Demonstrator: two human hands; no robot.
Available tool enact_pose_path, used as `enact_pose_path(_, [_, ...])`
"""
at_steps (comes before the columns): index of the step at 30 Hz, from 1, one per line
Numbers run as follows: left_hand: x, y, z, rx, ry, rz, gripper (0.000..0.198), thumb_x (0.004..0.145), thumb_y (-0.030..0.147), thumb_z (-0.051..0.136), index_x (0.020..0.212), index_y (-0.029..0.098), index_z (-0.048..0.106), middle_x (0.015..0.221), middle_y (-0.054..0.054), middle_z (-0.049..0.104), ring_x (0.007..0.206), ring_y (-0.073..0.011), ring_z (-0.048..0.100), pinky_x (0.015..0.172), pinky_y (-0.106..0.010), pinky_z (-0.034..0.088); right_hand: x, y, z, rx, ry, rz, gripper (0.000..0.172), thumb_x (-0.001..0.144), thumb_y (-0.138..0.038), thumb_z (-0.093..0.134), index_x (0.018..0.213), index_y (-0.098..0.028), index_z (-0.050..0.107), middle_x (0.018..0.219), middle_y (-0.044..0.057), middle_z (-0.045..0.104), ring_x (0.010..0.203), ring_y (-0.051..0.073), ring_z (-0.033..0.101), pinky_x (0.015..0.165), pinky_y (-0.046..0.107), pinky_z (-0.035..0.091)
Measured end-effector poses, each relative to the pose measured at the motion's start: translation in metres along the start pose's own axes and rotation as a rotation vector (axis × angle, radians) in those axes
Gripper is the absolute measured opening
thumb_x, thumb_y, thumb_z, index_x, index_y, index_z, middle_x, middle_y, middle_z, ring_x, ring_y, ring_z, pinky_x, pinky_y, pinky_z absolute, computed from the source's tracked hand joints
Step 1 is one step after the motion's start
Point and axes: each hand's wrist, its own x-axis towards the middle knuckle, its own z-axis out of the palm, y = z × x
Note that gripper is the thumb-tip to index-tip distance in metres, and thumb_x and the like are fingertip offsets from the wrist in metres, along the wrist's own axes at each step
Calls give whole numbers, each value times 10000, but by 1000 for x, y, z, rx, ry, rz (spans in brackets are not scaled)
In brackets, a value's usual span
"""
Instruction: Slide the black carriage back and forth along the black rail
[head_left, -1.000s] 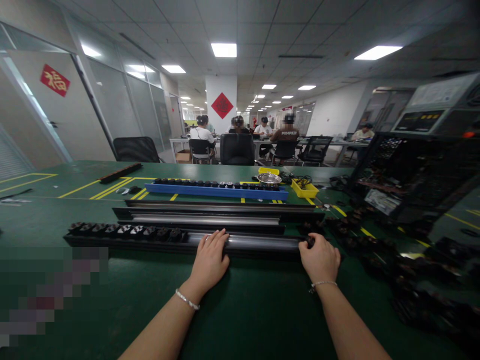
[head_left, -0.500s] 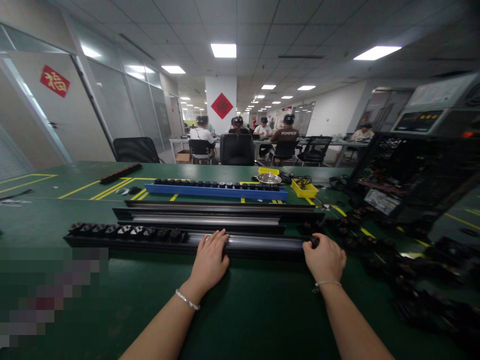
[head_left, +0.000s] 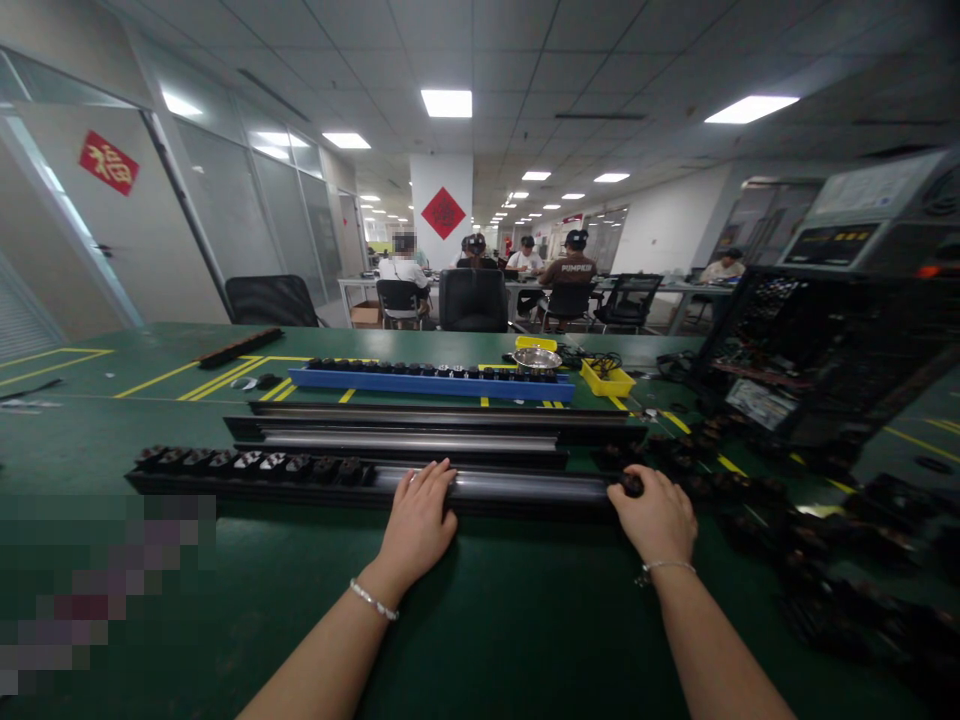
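A long black rail with a shiny groove lies across the table before me. A row of small black blocks fills its left part. My left hand rests on the rail just right of that row, fingers stretched over the groove. At the rail's right end my right hand is closed, thumb and fingers pinching a small black block. That block is mostly hidden by the fingers, and I cannot tell whether it sits in the groove.
More black rails lie just behind. Farther back are a blue rail with black blocks, a metal bowl and a yellow tray. Many loose black parts spread at right, near an opened machine. People sit at a far table.
My right hand has shifted slightly to the right with the small black block in its pinch. My left hand stays in place on the rail.
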Motion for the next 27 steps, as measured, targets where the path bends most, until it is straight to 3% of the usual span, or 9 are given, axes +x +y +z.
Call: enact_pose_path(27, [0,1,-2,-11,-6,-11,497,729,125,444,1218,202,495,1362,-56,472,1277,-218,394,1090,-448,246,8,6,-11,46,-85,93,371,698,-406,474,1016,-272,610,1102,72,553,984,262,508,859,390,386])
